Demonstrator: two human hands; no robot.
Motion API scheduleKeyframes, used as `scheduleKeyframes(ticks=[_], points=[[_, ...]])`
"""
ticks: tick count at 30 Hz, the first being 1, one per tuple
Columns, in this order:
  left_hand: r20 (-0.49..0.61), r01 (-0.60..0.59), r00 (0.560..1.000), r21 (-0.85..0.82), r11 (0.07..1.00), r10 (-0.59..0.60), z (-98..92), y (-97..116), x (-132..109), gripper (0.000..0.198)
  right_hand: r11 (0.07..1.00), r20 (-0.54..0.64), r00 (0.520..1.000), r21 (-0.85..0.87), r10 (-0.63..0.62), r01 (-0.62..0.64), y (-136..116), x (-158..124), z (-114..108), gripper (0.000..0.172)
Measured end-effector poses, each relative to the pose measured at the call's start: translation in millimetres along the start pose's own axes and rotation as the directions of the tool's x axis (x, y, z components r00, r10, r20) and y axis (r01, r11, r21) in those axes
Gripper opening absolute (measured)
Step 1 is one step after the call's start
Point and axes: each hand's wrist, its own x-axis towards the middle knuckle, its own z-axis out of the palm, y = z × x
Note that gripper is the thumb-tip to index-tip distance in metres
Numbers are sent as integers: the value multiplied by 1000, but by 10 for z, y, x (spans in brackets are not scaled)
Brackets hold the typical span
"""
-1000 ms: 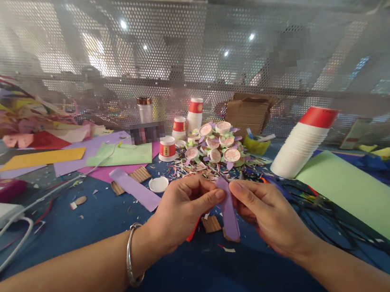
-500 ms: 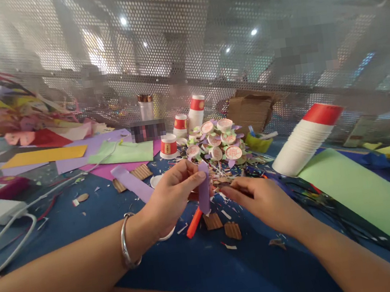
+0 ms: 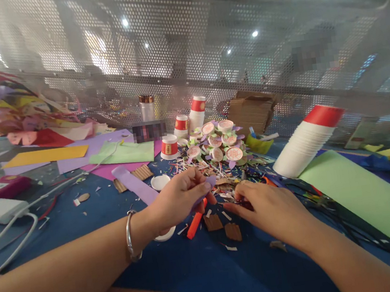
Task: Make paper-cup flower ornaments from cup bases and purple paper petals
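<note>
My left hand [image 3: 183,195] is closed, with a small purple paper strip [image 3: 211,180] pinched between thumb and fingers; the strip is mostly hidden behind them. My right hand [image 3: 263,204] is just to the right, fingers curled together over paper scraps; a dark thing shows at its fingertips, too hidden to name. Beneath the left fingers lies an orange-red pen-like stick [image 3: 195,223], near two brown corrugated cardboard pieces [image 3: 233,232]. A longer purple paper strip [image 3: 135,185] and a white round lid [image 3: 160,182] lie left of the left hand.
Behind the hands sits a pile of decorated small cups [image 3: 216,154]. Red-and-white paper cups [image 3: 169,147] stand near it, and a tilted cup stack [image 3: 304,146] is at right on green paper [image 3: 370,199]. White cables [image 3: 59,183], black cables [image 3: 338,223] and coloured sheets [image 3: 45,156] flank the area.
The purple strip has turned from hanging upright to lying mostly hidden in my left fingers. My right hand has shifted slightly, fingers now lower and more curled over the scraps.
</note>
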Motion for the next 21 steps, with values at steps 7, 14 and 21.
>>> scheduleKeyframes(ticks=[7,14,21], points=[[51,-62,997,128,990,56,13,-60,27,21,955,-293,952,246,-89,165,34,-44,-35,21],[93,-71,994,123,990,60,47,-87,44,24,684,-317,944,670,-86,288,-105,-81,-64,18],[158,-91,985,167,982,65,-51,-27,43,22,636,-397,918,701,-26,321,-96,-88,-41,17]])
